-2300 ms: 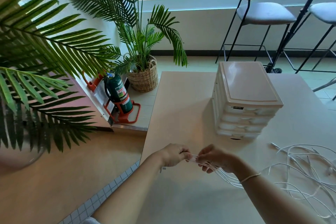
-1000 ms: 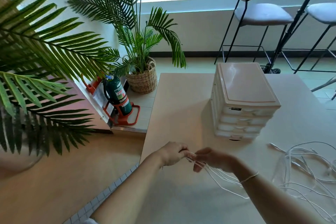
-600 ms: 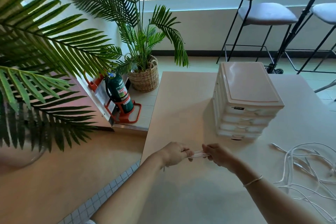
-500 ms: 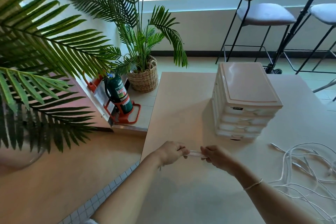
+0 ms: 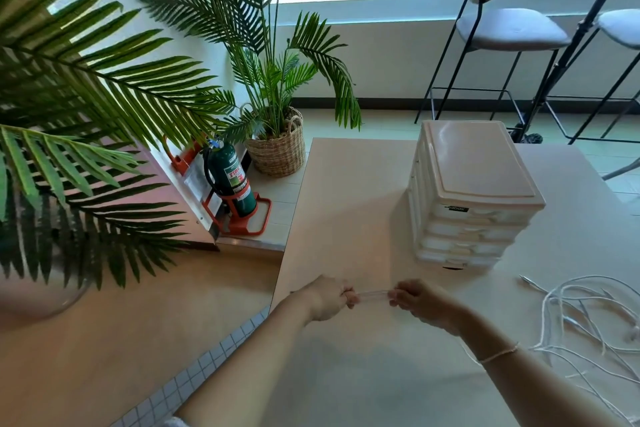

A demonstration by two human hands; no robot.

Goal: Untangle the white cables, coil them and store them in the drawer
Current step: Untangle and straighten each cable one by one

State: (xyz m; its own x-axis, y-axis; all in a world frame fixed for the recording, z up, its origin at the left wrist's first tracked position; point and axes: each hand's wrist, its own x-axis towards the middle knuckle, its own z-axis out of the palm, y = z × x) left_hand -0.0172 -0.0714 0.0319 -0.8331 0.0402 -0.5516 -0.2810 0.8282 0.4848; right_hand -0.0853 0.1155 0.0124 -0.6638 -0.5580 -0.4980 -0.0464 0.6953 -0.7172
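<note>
My left hand (image 5: pixel 327 297) and my right hand (image 5: pixel 420 303) both grip a folded bundle of white cable (image 5: pixel 373 295), stretched straight between them just above the table's near left part. A tangle of loose white cables (image 5: pixel 585 317) lies on the table at the right, beyond my right forearm. The white drawer unit (image 5: pixel 471 198) stands behind my hands, a little to the right, with its several drawers closed.
The beige table (image 5: pixel 346 204) ends at a left edge close to my left hand. On the floor at the left are a green fire extinguisher (image 5: pixel 231 180) in a red stand, a potted palm in a wicker basket (image 5: pixel 277 146) and palm fronds. Bar stools (image 5: pixel 509 31) stand behind the table.
My right hand drew the trailing strands in from the right and gathered them. The bundle between my hands is now short and taut, and my hands have moved a little apart.
</note>
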